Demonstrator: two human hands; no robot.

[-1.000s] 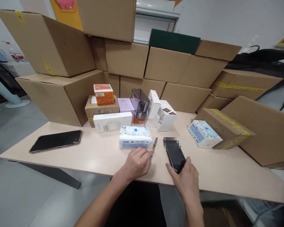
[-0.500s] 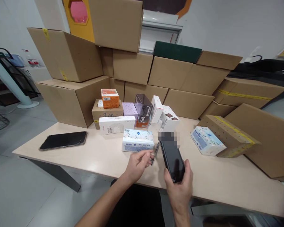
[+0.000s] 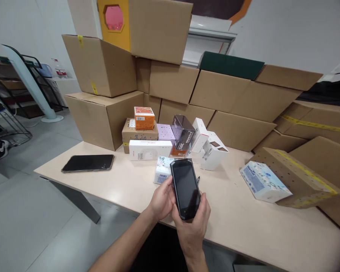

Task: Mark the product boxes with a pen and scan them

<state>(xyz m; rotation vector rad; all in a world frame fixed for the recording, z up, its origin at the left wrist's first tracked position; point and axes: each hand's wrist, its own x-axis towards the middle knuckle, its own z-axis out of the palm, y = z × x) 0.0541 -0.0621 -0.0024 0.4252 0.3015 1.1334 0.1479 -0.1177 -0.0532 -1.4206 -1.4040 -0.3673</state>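
Observation:
A black smartphone [image 3: 186, 189] with a dark screen is held upright and tilted above the front of the table. My right hand [image 3: 194, 223] grips its lower end, thumb on one side and fingers on the other. Against its left edge lies my left hand [image 3: 162, 199], closed on the phone, with its fingertips partly hidden behind it. Behind the phone stands a floral tissue pack [image 3: 162, 170], partly covered. The tip of a slim dark object [image 3: 198, 180], perhaps a pen, shows past the phone's right edge.
Another phone [image 3: 87, 163] lies flat at the left. Behind are a power bank box [image 3: 150, 150], an orange box [image 3: 144, 118], a purple box [image 3: 166, 132], a dark box [image 3: 183, 132] and white boxes [image 3: 214, 155]. A second tissue pack [image 3: 265, 182] leans right. Large cartons [image 3: 240, 130] line the back.
The phone has come left and more upright in my right hand. My left hand, earlier apart and pinching near a small dark item, now touches the phone. The view has turned slightly left.

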